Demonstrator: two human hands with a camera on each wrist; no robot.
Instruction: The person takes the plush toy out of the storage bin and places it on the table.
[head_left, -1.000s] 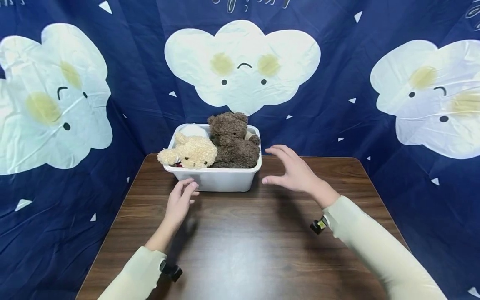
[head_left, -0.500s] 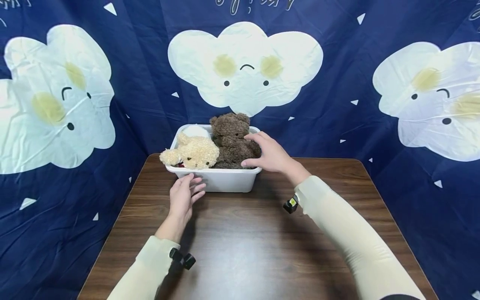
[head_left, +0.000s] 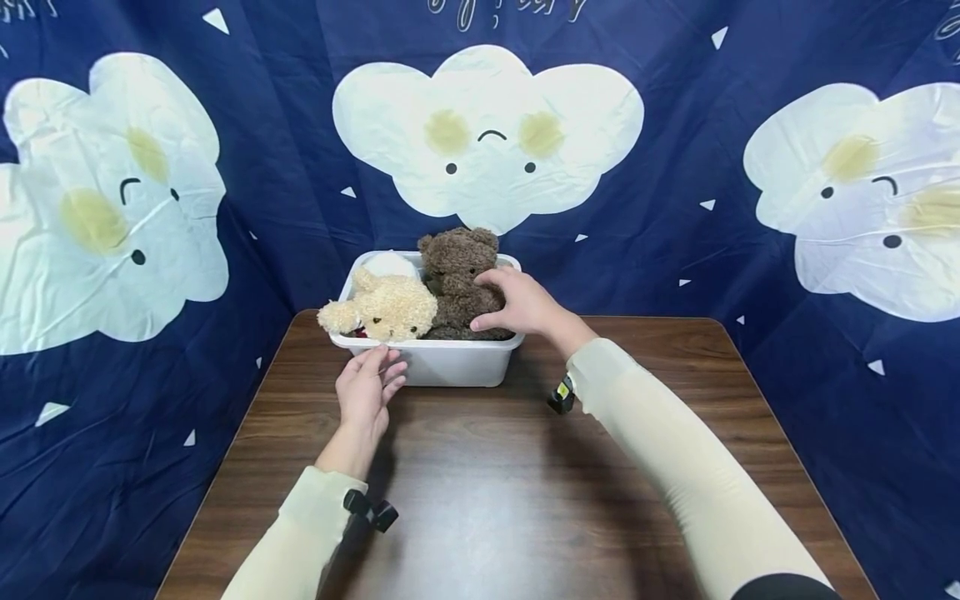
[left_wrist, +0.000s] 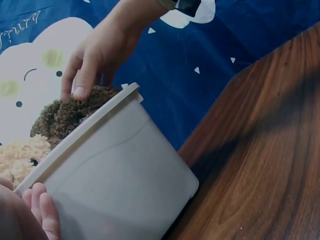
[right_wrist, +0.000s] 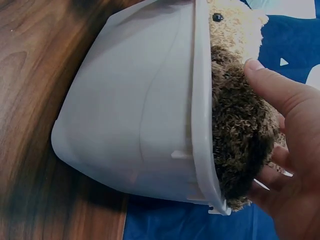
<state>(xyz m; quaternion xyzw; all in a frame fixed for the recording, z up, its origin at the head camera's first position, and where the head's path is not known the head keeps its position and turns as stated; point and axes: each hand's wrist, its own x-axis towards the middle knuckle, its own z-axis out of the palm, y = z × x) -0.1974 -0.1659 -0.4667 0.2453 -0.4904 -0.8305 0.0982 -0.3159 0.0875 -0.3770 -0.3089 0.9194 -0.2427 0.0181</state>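
A cream plush animal (head_left: 397, 307) lies at the front left corner of a white plastic bin (head_left: 450, 367) by the far edge of a wood-grain table (head_left: 480, 467), a white object (head_left: 390, 264) behind it in the bin's far left corner. A left hand (head_left: 363, 393) touches the bin's front rim; whether it grips cannot be told. Along the bin's right edge, a brown teddy bear (head_left: 453, 292) is clasped by a right hand (head_left: 527, 307), thumb in front, fingers curving behind.
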